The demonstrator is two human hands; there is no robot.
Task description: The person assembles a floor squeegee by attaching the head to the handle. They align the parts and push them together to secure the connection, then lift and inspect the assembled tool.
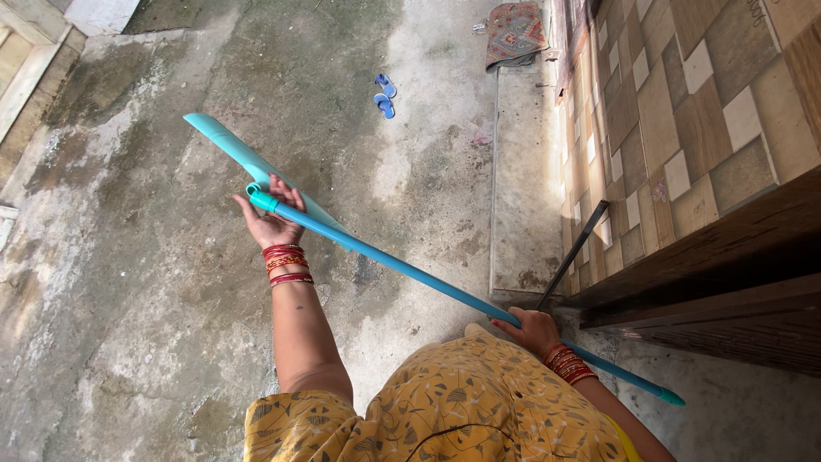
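The person stood on a stained concrete floor (154, 282) and held a long blue pole (428, 281) slanting across the body, its far end up to the left and its near end down past the right hip. The left hand (272, 216) was near the top of the pole, where a teal collar joined it to a flat, pale blue blade (244, 154). That hand lay mostly open, palm turned up, fingers spread and only loosely curled beside the collar, so it seemed to steady or adjust the joint rather than grip it. The right hand (534, 329) was wrapped closed around the pole lower down, close to the waist, and bore the tool's weight. The blade appeared raised off the floor, though the angle made this hard to tell.

The work in hand looked like readying the tool, setting or checking the head before use. The next move would call for the left hand to close firmly on the pole and for the blade to come down flat to the concrete.

A pair of blue sandals (385, 94) lay well away on the floor, a patterned mat (516, 32) beyond them, and a dark rod (573, 254) leaned against the tiled wall (684, 111).
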